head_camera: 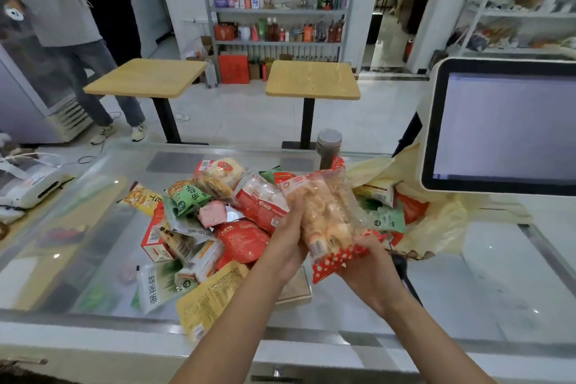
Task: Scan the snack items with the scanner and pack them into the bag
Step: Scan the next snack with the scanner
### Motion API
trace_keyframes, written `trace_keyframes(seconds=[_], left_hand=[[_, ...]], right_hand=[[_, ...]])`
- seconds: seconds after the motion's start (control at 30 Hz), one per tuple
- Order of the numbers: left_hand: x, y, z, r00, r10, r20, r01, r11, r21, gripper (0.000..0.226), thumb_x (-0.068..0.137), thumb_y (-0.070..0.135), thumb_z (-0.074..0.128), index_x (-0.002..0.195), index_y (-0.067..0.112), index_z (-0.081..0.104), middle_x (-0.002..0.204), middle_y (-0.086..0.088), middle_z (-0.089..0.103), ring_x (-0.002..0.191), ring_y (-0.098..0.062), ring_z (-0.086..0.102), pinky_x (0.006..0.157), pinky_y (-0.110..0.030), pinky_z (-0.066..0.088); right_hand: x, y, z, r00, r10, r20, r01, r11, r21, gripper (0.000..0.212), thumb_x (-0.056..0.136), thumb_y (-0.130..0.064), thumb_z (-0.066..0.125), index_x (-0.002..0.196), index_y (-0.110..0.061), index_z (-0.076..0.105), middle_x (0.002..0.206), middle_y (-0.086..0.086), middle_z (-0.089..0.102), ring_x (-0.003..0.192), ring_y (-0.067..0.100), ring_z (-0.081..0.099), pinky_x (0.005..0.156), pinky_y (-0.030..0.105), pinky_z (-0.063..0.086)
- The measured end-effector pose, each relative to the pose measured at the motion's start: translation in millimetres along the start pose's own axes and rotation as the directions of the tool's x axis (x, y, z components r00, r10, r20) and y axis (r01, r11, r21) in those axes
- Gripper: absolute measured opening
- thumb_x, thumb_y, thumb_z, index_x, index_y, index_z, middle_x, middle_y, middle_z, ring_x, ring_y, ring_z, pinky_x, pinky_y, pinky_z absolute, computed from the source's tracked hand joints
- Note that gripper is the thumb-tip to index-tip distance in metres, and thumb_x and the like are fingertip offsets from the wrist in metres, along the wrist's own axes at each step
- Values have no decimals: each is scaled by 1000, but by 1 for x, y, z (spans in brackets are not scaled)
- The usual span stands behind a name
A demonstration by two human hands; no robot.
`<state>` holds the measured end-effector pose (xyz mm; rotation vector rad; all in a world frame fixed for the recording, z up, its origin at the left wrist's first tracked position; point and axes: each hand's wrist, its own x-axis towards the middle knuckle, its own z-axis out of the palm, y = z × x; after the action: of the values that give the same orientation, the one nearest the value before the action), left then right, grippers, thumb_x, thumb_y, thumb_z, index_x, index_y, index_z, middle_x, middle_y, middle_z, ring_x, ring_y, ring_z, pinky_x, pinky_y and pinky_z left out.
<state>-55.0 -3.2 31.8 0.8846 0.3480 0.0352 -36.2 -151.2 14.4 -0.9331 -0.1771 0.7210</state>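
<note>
Clear snack packet (327, 215), red-dotted at its end, is held just left of the yellow bag (442, 227). Your left grip (290, 237) curls round its side; your right grip (371, 271) clasps its lower end. Snack pile (193, 227) lies further left of the bag.

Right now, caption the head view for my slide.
Left hand and right hand hold a snack packet between snack pile and yellow bag.

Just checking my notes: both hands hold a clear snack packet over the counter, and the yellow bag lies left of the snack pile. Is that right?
Not quite: the head view shows the yellow bag right of the snack pile, beside the screen. The rest stands: the left hand and right hand both hold the clear snack packet over the counter.
</note>
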Motion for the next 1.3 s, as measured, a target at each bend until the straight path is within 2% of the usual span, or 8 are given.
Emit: trace_keyframes(seconds=[0.37, 0.53, 0.67, 0.77, 0.87, 0.97, 1.13, 1.3], left_hand=[[11, -52, -9, 985, -67, -160, 89, 987, 134, 42, 89, 32, 60, 123, 8, 55, 103, -15, 71, 92, -32, 69, 74, -44, 57], [6, -71, -18, 959, 5, -284, 118, 902, 415, 26, 96, 37, 49, 96, 16, 64, 83, 1, 71, 70, -10, 68, 57, -19, 53], [13, -78, -26, 948, 62, -311, 113, 850, 515, 39, 95, 42, 47, 115, 12, 62, 99, -3, 71, 91, -19, 68, 87, -39, 54], [15, -80, -19, 939, 82, -333, 94, 871, 482, 36, 96, 41, 46, 114, 14, 61, 97, 0, 70, 91, -18, 67, 84, -36, 53], [16, -80, -12, 928, 77, -364, 99, 892, 441, 37, 95, 41, 48, 116, 13, 61, 95, 2, 69, 85, -15, 67, 74, -29, 54], [14, -76, -13, 959, -26, -284, 148, 896, 419, 43, 91, 49, 48, 119, 18, 57, 102, 1, 69, 88, -16, 69, 77, -32, 55], [4, -58, -20, 965, -258, -50, 233, 751, 618, 30, 88, 34, 63, 115, 28, 52, 107, 7, 68, 93, -11, 67, 81, -31, 56], [5, -57, -23, 962, -183, -202, 267, 783, 562, 32, 79, 18, 75, 107, 12, 62, 97, 0, 71, 87, -14, 68, 72, -28, 56]], right_hand=[[-37, 0, -33, 867, -169, -469, -176, 776, -606, 13, 86, -25, 69, 94, -15, 71, 87, 3, 73, 81, 13, 69, 64, 17, 54], [-37, 25, -40, 862, -361, -355, -286, 232, -930, 19, 90, -38, 61, 99, -23, 70, 91, -10, 71, 84, 5, 65, 75, 23, 53], [-44, 29, -56, 742, -670, -30, -211, -191, -959, 40, 70, -21, 81, 105, -16, 63, 97, 0, 64, 87, 20, 60, 68, 26, 48], [-46, 20, -70, 710, -669, -219, -342, -56, -938, 61, 70, -34, 81, 119, -12, 52, 110, 5, 55, 101, 23, 51, 81, 35, 48], [-42, 3, -78, 794, -206, -572, -498, 321, -806, 54, 82, -47, 67, 119, -12, 47, 106, -1, 58, 99, 21, 61, 78, 34, 50], [-38, -10, -82, 812, 111, -574, -509, 615, -602, 41, 87, -41, 65, 110, -9, 53, 80, 11, 70, 61, 22, 67, 58, 32, 56], [-36, -12, -83, 827, 124, -549, -490, 639, -593, 29, 88, -31, 67, 98, -6, 58, 55, 7, 57, 41, 15, 48, 43, 25, 39], [-38, -11, -74, 848, 86, -522, -412, 728, -548, 22, 89, -25, 66, 89, -4, 57, 53, 7, 55, 40, 15, 46, 43, 25, 38]])
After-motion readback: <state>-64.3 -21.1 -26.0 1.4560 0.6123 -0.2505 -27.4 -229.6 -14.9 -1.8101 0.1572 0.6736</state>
